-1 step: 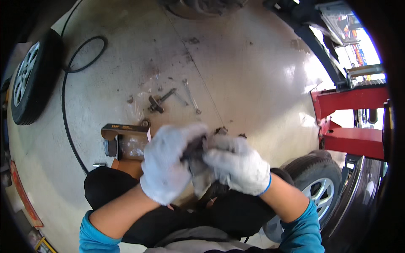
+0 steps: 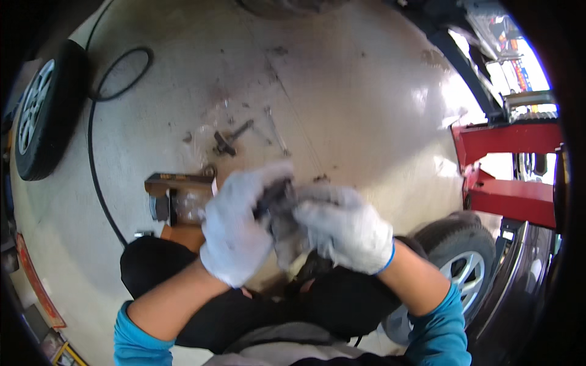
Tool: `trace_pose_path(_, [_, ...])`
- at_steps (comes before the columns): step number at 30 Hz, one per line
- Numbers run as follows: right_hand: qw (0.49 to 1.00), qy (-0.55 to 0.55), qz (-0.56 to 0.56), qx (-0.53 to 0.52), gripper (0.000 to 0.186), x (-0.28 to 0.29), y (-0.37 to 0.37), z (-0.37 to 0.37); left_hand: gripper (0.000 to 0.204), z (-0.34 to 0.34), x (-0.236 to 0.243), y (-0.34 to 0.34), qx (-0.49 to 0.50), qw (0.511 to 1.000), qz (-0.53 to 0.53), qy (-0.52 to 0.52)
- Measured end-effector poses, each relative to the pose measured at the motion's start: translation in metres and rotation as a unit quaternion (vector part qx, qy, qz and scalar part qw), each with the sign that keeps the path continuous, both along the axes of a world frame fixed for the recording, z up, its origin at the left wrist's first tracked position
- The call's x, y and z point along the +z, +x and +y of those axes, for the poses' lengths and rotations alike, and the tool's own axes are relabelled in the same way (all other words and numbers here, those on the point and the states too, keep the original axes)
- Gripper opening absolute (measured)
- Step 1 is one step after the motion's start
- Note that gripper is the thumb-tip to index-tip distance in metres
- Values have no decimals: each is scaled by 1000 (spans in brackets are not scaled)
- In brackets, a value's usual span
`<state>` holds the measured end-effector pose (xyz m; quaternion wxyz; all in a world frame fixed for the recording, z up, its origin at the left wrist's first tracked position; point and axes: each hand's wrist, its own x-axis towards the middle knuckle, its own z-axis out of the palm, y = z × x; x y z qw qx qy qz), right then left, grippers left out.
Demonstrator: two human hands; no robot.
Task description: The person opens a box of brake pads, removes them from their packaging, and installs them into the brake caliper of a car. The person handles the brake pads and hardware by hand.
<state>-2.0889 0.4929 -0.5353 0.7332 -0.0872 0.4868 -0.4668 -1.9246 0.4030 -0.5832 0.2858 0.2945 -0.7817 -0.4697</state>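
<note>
In front of my knees, both gloved hands meet over a small dark part (image 2: pixel 273 199). My left hand (image 2: pixel 234 224) is closed round this part, which looks blackened; its exact kind is blurred and partly covered by the glove. A dirty grey rag (image 2: pixel 287 239) hangs below the part. My right hand (image 2: pixel 349 230) pinches the rag and presses it against the part's right side. Just beyond the left hand lies an open cardboard box (image 2: pixel 177 183) with clear plastic inside it.
On the floor ahead lie a black-headed tool (image 2: pixel 226 144) and a wrench (image 2: pixel 278 131). A socket (image 2: pixel 144 233) sits by my left knee. A black hose (image 2: pixel 93 158) and a wheel (image 2: pixel 52 113) are at left. Another wheel (image 2: pixel 464 268) and a red lift arm (image 2: pixel 513 201) stand right.
Both hands have shifted slightly, and the dark part has turned a little between them. The hold on part and rag stays the same.
</note>
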Motion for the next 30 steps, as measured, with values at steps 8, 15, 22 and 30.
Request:
trace_pose_path(8, [893,-80,438,61,36,-35,-13,-7,44,-21,-4,28,45,998,-49,14])
trace_pose_path(15, [588,-38,536,604,29,-239,39,19,49,-56,8,52,142,938,-159,-272])
trace_pose_path(22, [707,-92,542,444,32,-333,153,33,35,-50,4,47,223,793,296,484])
trace_pose_path(30, [711,-64,582,390,24,-350,204,3,39,-32,14,66,91,974,95,183])
